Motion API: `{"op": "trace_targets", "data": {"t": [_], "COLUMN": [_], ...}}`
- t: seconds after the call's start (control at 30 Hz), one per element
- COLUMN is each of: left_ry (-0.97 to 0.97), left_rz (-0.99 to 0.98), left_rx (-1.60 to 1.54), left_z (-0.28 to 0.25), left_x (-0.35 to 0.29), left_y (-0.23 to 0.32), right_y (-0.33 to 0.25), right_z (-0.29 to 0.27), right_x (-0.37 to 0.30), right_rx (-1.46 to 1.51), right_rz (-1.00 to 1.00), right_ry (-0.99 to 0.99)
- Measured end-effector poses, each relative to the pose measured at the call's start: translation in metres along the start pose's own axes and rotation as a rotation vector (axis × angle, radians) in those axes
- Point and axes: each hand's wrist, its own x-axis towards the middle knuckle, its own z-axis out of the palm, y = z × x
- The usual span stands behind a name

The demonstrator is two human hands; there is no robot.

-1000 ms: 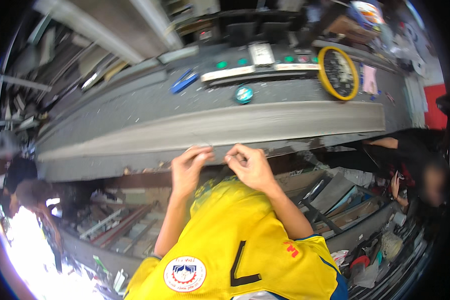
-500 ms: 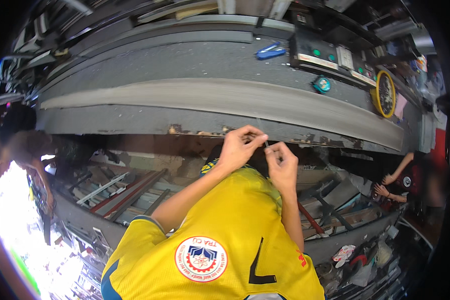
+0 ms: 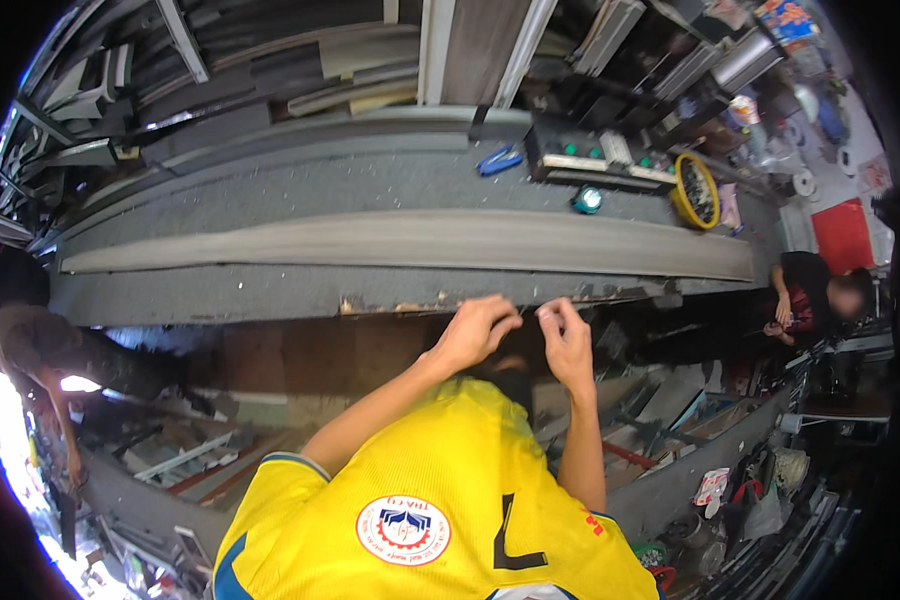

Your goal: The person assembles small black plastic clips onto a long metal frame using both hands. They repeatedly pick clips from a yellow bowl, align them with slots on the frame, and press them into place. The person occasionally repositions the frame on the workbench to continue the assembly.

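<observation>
Both hands are raised just in front of the workbench's chipped near edge, a small gap between them. My left hand (image 3: 480,332) has its fingers curled in toward the thumb. Opposite it, my right hand (image 3: 568,344) brings its fingertips close to its thumb in a pinch. Whatever lies between the fingers of either hand is too small to make out. Past the hands, a long flat grey panel (image 3: 400,240) lies lengthwise on the dark workbench (image 3: 300,290).
Behind the panel are a teal tape measure (image 3: 587,201), a blue hand tool (image 3: 500,160), a black box with green buttons (image 3: 590,160) and a yellow basket (image 3: 684,200) of small pieces. Below the bench lie metal and wood strips (image 3: 185,455). One person (image 3: 810,295) is at right, another (image 3: 35,340) at left.
My hands have drawn slightly apart and sit a little lower. The thin piece earlier visible at the fingertips no longer shows. The whole view has tilted upward, revealing more behind the bench.
</observation>
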Motion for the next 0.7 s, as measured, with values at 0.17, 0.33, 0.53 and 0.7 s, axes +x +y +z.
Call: {"op": "trace_targets", "data": {"t": [0.17,0.33,0.53,0.7], "left_ry": [-0.182,-0.387,-0.163,-0.201], "left_rz": [0.173,0.198,0.107,0.119], "left_rx": [0.354,0.319,0.608,0.81], "left_z": [0.005,-0.011,-0.033,-0.039], "left_x": [-0.028,-0.047,0.012,0.082], "left_y": [-0.002,0.006,-0.061,-0.13], "right_y": [0.005,0.006,0.046,0.088], "right_z": [-0.014,-0.017,-0.047,-0.047], "right_x": [-0.018,-0.045,-0.077,-0.093], "right_rx": [-0.14,-0.099,0.09,0.793], "right_rz": [0.031,0.116,0.181,0.344], "right_ry": [-0.204,-0.268,-0.118,0.275]}}
